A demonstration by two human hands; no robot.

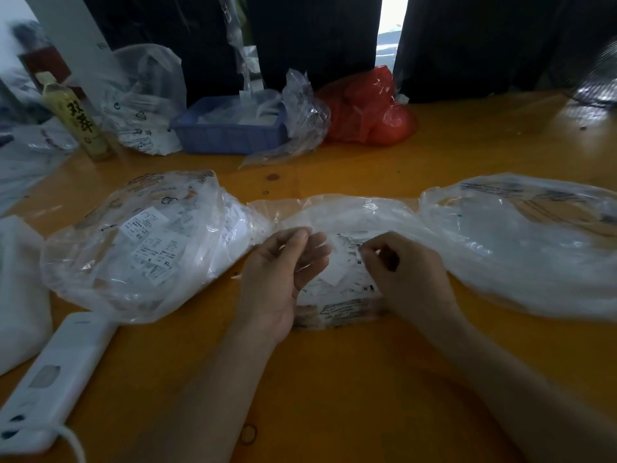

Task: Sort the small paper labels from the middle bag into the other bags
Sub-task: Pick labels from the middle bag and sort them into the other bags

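Observation:
Three clear plastic bags lie in a row on the orange table. The middle bag [347, 215] holds a pile of small white paper labels [344, 272] with size letters. The left bag [140, 242] is full of printed labels; the right bag [521, 242] looks mostly flat. My left hand [283, 272] hovers at the middle bag's left side, palm turned inward, fingers loosely curled with nothing clearly in them. My right hand [404, 272] rests on the label pile, thumb and fingertips pinched together on a small label.
A white power strip [56, 369] lies at the front left beside a white cloth bundle [16, 289]. At the back stand a bottle [78, 118], a blue basket [230, 128], more clear bags [143, 95] and a red bag [367, 108]. A fan [597, 78] is far right.

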